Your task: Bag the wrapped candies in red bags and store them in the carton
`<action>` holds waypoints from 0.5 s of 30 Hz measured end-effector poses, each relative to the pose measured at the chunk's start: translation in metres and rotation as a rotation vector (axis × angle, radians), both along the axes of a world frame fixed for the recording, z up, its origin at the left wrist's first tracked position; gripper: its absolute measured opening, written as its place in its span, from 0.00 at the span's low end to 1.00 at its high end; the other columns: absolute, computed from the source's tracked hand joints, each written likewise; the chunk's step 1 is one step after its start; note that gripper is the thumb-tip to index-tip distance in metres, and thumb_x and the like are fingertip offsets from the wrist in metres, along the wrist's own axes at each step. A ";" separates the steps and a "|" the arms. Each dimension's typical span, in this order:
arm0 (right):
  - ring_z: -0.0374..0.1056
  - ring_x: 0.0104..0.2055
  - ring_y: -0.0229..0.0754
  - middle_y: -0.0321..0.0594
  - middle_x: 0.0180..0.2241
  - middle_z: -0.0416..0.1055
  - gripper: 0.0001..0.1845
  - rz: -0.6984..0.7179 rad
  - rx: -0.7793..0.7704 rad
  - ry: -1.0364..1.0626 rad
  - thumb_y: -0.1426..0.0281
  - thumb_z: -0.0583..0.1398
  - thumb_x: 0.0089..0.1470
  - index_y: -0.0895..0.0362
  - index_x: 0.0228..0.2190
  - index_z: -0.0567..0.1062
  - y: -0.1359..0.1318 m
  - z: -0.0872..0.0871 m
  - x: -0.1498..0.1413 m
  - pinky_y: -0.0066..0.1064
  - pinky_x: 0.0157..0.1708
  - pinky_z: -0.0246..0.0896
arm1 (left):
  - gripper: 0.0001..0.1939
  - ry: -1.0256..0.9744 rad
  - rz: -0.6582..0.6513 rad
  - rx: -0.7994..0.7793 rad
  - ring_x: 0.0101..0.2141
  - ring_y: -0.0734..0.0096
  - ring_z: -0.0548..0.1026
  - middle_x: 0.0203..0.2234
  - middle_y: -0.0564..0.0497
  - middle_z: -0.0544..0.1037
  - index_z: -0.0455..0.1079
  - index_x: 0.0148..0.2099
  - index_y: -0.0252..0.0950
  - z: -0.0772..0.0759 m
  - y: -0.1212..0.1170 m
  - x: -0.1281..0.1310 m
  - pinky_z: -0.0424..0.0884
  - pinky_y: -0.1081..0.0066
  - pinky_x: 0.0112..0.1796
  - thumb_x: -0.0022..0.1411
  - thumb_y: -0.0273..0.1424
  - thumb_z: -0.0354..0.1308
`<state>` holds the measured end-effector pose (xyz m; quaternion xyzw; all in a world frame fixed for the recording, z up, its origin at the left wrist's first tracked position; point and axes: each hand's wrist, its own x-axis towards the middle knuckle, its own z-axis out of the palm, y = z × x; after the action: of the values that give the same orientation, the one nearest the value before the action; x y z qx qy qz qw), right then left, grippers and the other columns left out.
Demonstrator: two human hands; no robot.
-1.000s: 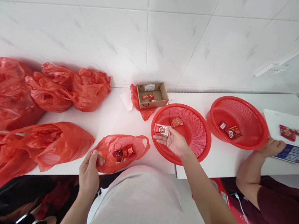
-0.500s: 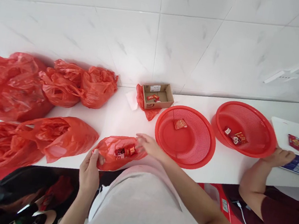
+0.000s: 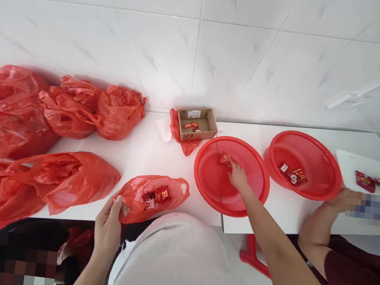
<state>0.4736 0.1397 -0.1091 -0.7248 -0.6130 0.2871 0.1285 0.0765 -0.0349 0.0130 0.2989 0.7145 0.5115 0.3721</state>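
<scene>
My left hand (image 3: 110, 218) is closed on the near left edge of an open red plastic bag (image 3: 179, 188). Several small red packets (image 3: 161, 194) lie inside the bag. My right hand (image 3: 238, 174) reaches into the middle red mesh basket (image 3: 200, 194), its fingertips closed on the edge of a small red packet (image 3: 225, 157). That packet rests near the basket's far side, partly covered by the fingers.
Full red bags (image 3: 119, 113) crowd the left. A cardboard box (image 3: 196, 131) with small packets stands near the wall. Another person's hand (image 3: 340, 200) touches the right red basket (image 3: 337, 172). A second person is low at the left, below the table.
My right hand has left the bag's right edge and moved right into the middle basket, onto the packet. My left hand keeps its hold on the bag. More packets show at the far right.
</scene>
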 end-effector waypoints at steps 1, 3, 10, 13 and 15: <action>0.58 0.58 0.57 0.54 0.55 0.64 0.25 -0.003 0.007 -0.038 0.69 0.57 0.56 0.58 0.56 0.66 -0.004 -0.006 0.000 0.47 0.54 0.56 | 0.22 0.003 -0.004 -0.005 0.27 0.72 0.64 0.19 0.56 0.65 0.61 0.22 0.37 -0.001 0.000 0.000 0.60 0.70 0.35 0.64 0.44 0.54; 0.59 0.57 0.58 0.56 0.54 0.64 0.24 -0.015 0.027 -0.096 0.66 0.58 0.56 0.60 0.54 0.67 -0.009 -0.013 0.000 0.47 0.53 0.57 | 0.22 0.014 -0.011 -0.018 0.27 0.72 0.64 0.19 0.56 0.66 0.61 0.22 0.37 -0.002 0.002 0.001 0.60 0.71 0.34 0.64 0.44 0.54; 0.53 0.62 0.57 0.54 0.64 0.52 0.33 -0.055 0.081 -0.124 0.63 0.57 0.58 0.56 0.62 0.57 0.011 -0.014 -0.012 0.44 0.54 0.57 | 0.23 0.051 -0.033 -0.047 0.28 0.71 0.65 0.20 0.55 0.66 0.61 0.22 0.37 0.000 0.007 0.001 0.60 0.70 0.35 0.64 0.45 0.54; 0.51 0.64 0.59 0.56 0.64 0.54 0.34 -0.063 0.053 -0.073 0.65 0.58 0.57 0.58 0.62 0.58 0.025 -0.010 -0.020 0.46 0.56 0.54 | 0.22 0.045 -0.036 -0.034 0.28 0.71 0.65 0.20 0.56 0.65 0.61 0.22 0.37 0.001 0.007 0.000 0.60 0.70 0.35 0.64 0.45 0.54; 0.54 0.62 0.59 0.59 0.61 0.59 0.32 -0.077 0.025 -0.028 0.66 0.58 0.57 0.60 0.61 0.61 0.029 -0.005 -0.026 0.47 0.55 0.54 | 0.22 0.040 -0.031 -0.033 0.28 0.71 0.64 0.20 0.56 0.65 0.61 0.22 0.37 0.001 0.006 0.001 0.60 0.71 0.35 0.64 0.45 0.53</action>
<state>0.4481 0.1683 -0.1140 -0.7501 -0.5901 0.2639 0.1398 0.0772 -0.0286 0.0142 0.3138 0.7256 0.4877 0.3705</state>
